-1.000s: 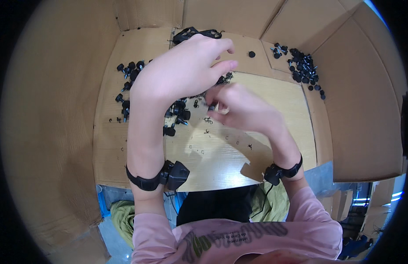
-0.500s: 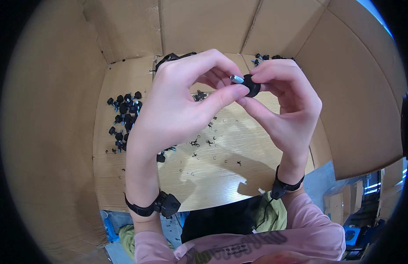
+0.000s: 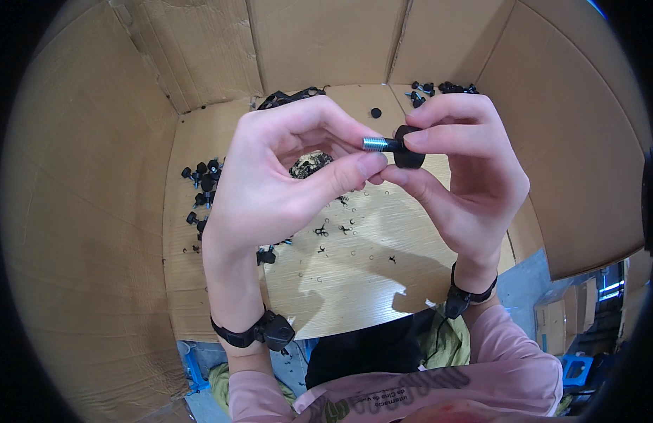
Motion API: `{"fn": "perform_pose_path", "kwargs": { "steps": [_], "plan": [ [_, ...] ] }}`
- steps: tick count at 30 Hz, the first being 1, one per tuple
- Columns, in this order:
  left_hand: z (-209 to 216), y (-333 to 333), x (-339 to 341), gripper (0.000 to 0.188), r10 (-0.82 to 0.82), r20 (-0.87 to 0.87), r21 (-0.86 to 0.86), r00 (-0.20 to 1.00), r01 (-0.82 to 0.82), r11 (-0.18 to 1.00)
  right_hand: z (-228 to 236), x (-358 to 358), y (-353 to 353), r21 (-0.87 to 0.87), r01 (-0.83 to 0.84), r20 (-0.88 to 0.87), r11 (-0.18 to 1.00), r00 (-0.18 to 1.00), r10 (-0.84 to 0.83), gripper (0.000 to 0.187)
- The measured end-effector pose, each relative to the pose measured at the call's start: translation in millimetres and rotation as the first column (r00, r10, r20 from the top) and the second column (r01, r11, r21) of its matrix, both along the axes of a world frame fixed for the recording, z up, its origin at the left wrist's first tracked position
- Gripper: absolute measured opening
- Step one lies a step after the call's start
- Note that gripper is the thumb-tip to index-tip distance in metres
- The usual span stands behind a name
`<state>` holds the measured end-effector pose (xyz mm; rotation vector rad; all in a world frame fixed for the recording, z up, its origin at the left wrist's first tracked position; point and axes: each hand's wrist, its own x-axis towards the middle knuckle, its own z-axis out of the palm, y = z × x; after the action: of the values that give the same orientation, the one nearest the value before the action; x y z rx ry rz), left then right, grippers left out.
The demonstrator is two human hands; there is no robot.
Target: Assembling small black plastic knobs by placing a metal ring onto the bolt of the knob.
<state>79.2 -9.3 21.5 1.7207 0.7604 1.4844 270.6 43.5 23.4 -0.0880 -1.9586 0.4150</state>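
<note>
Left hand: a second ago we saw it (image 3: 270,169) stretched toward the top centre; now it is drawn back, its fingertips at the stud.
Right hand: it (image 3: 481,183) has left the small parts mid-frame and risen to the upper right, where we find it pinching a black knob.
Black knob: half a second ago we saw its head (image 3: 409,149) more face-on; now it stands edge-on, slightly further right.
Threaded stud: it (image 3: 376,144) has swung from a slant to nearly level, pointing left.
Loose black disc: hidden half a second ago, it (image 3: 376,113) shows again to us, upper centre.
</note>
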Motion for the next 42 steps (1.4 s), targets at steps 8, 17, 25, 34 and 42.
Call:
{"fn": "perform_pose_path", "kwargs": {
  "steps": [8, 17, 25, 34, 42],
  "plan": [
    [-1, 3, 3, 0.012, 0.038, 0.008, 0.046, 0.999, -0.039, 0.998, -2, -2, -1, -0.091, -0.071, -0.022, 0.993, 0.997, 0.070, 0.038],
    [-1, 11, -2, 0.013, 0.302, -0.206, 0.382, 0.931, -0.208, 0.901, 2, -1, -1, -0.316, -0.127, -0.030, 0.940, 0.992, 0.124, 0.036],
    [-1, 10, -4, 0.013, 0.421, -0.110, 0.324, 0.900, -0.368, 0.872, 3, 2, -7, -0.638, -0.187, -0.049, 0.747, 0.978, 0.203, 0.029],
    [0, 4, -1, 0.021, 0.181, -0.112, 0.132, 0.977, -0.166, 0.977, -2, -2, 5, -0.313, -0.124, -0.014, 0.942, 0.992, 0.125, 0.038],
    [2, -2, 0, 0.018, 0.061, -0.009, 0.031, 0.998, -0.061, 0.998, -1, -2, 1, -0.197, -0.098, 0.029, 0.975, 0.994, 0.106, 0.035]
  ]
}}
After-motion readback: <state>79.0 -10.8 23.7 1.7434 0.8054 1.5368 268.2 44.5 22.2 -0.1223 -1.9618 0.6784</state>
